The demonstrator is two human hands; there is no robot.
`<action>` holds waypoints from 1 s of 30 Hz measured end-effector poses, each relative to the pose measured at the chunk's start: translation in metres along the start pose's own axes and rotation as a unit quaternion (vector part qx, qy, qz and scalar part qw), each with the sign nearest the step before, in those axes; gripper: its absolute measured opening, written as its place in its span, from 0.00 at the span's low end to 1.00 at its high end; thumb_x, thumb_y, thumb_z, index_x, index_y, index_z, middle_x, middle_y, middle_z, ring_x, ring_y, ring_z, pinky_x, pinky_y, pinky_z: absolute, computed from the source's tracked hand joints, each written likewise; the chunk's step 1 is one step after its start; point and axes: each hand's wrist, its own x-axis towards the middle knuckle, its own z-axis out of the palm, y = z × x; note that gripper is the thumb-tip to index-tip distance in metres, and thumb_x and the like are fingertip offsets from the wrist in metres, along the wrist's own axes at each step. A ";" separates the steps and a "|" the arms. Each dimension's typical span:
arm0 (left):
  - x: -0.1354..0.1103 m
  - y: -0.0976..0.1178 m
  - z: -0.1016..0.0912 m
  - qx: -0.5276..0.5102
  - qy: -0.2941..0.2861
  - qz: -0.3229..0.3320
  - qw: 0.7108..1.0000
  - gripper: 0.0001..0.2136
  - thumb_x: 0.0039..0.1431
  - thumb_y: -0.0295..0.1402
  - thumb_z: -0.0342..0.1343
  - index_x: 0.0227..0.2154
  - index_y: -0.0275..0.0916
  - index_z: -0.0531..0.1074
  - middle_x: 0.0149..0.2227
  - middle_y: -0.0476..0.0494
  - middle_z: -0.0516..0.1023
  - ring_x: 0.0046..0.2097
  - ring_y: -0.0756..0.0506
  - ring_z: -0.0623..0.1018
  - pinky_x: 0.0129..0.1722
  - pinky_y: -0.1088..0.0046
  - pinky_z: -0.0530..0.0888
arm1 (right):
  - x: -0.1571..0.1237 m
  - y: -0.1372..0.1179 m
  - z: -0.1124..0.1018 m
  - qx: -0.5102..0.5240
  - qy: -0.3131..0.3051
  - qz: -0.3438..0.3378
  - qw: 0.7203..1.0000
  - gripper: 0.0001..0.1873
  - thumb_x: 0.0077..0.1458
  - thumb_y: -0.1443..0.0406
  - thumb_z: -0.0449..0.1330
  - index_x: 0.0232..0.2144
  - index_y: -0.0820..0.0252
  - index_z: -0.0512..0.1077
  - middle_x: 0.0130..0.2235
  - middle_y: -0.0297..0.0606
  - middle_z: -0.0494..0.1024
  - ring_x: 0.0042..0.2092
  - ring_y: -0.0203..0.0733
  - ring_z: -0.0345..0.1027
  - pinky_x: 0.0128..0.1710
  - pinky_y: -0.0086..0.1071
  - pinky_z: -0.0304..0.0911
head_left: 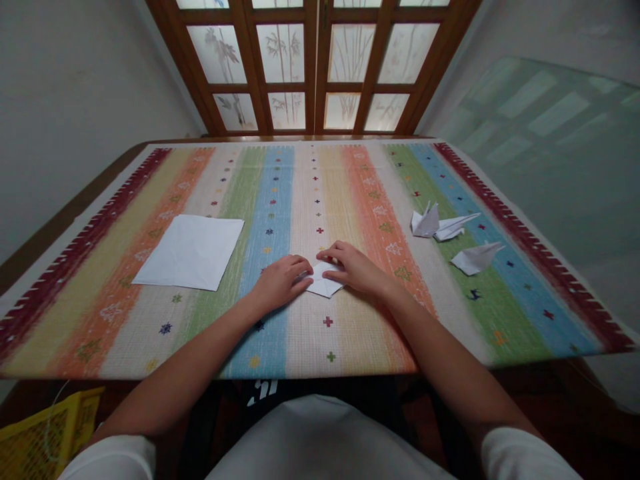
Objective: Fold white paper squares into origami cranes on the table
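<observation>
A small folded piece of white paper [326, 287] lies on the striped tablecloth in front of me, its pointed end towards me. My left hand [284, 280] grips its left edge, fingers bent and thumb by the near side. From the right, my right hand [353, 265] holds the opposite edge between thumb and fingers. Parts of the paper are hidden under the fingertips. To the left rests a stack of white square sheets [193, 253]. Three folded paper cranes stand at the right: one upright crane [425, 221], another crane [453, 228] touching or close behind it, and a nearer crane [475, 259].
The striped tablecloth [270, 333] covers the table up to its near edge, by my body. A yellow plastic basket [55, 427] sits below at the left. Beyond the table are wooden doors with glass panes [315, 67]; a glass panel [540, 133] leans at the right wall.
</observation>
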 end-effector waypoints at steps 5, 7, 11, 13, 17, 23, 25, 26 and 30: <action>-0.004 0.004 0.006 0.053 0.019 0.009 0.998 0.06 0.71 0.32 0.57 0.45 0.39 0.78 0.49 0.39 0.81 0.48 0.42 0.80 0.45 0.68 0.78 | -0.004 -0.002 -0.005 0.000 -0.012 -0.026 1.000 0.16 0.67 0.68 0.64 0.55 0.53 0.81 0.51 0.45 0.77 0.49 0.46 0.74 0.53 0.40 0.69; -0.005 0.005 0.009 0.073 0.028 0.026 0.997 0.07 0.72 0.31 0.56 0.45 0.38 0.78 0.49 0.38 0.81 0.47 0.43 0.80 0.43 0.69 0.77 | -0.006 -0.004 -0.008 -0.004 -0.012 -0.032 0.999 0.16 0.67 0.68 0.64 0.54 0.53 0.81 0.52 0.45 0.77 0.49 0.45 0.74 0.52 0.39 0.69; -0.005 0.008 0.014 0.081 0.015 0.059 0.995 0.08 0.73 0.29 0.54 0.45 0.38 0.80 0.47 0.39 0.81 0.44 0.44 0.80 0.41 0.69 0.77 | -0.008 -0.009 -0.013 -0.010 -0.038 -0.039 0.998 0.11 0.65 0.71 0.64 0.45 0.56 0.83 0.46 0.42 0.80 0.45 0.43 0.75 0.48 0.35 0.67; -0.005 0.008 0.015 0.075 0.006 0.068 0.995 0.09 0.73 0.28 0.54 0.44 0.38 0.80 0.46 0.40 0.82 0.43 0.44 0.80 0.41 0.69 0.77 | -0.007 -0.010 -0.015 -0.003 -0.073 -0.027 0.997 0.08 0.65 0.70 0.65 0.42 0.57 0.84 0.43 0.40 0.81 0.41 0.41 0.74 0.44 0.33 0.66; -0.005 0.008 0.013 0.045 0.005 0.070 0.997 0.10 0.73 0.30 0.54 0.45 0.38 0.81 0.46 0.40 0.82 0.44 0.43 0.81 0.43 0.67 0.78 | -0.007 -0.013 -0.017 -0.011 -0.103 -0.006 0.995 0.06 0.62 0.68 0.69 0.42 0.58 0.84 0.43 0.40 0.83 0.38 0.39 0.73 0.41 0.32 0.64; -0.004 0.002 0.012 -0.018 0.032 0.019 0.999 0.09 0.72 0.30 0.56 0.46 0.39 0.81 0.53 0.39 0.80 0.41 0.47 0.81 0.44 0.68 0.79 | -0.005 -0.018 -0.011 -0.076 -0.034 0.034 0.996 0.16 0.70 0.66 0.61 0.57 0.56 0.79 0.47 0.43 0.83 0.43 0.44 0.75 0.42 0.33 0.64; -0.004 0.000 0.014 -0.033 0.052 -0.002 0.998 0.07 0.71 0.29 0.56 0.45 0.39 0.80 0.53 0.38 0.80 0.42 0.46 0.81 0.46 0.66 0.79 | -0.004 -0.020 -0.007 -0.116 -0.024 0.037 0.992 0.16 0.71 0.66 0.59 0.57 0.56 0.79 0.52 0.46 0.80 0.44 0.45 0.75 0.43 0.34 0.64; -0.003 0.000 0.015 -0.038 0.059 -0.012 0.997 0.07 0.71 0.29 0.57 0.45 0.38 0.79 0.52 0.39 0.81 0.43 0.46 0.81 0.48 0.65 0.79 | -0.003 -0.021 -0.006 -0.127 -0.024 0.038 0.991 0.16 0.70 0.66 0.60 0.56 0.56 0.80 0.54 0.46 0.79 0.44 0.44 0.75 0.43 0.34 0.64; -0.003 0.002 0.018 -0.049 0.071 -0.042 0.995 0.11 0.68 0.26 0.59 0.52 0.38 0.75 0.47 0.40 0.82 0.43 0.44 0.81 0.50 0.63 0.79 | -0.002 -0.021 -0.002 -0.117 -0.018 0.040 0.992 0.13 0.68 0.67 0.60 0.52 0.57 0.79 0.55 0.44 0.76 0.42 0.41 0.73 0.41 0.32 0.63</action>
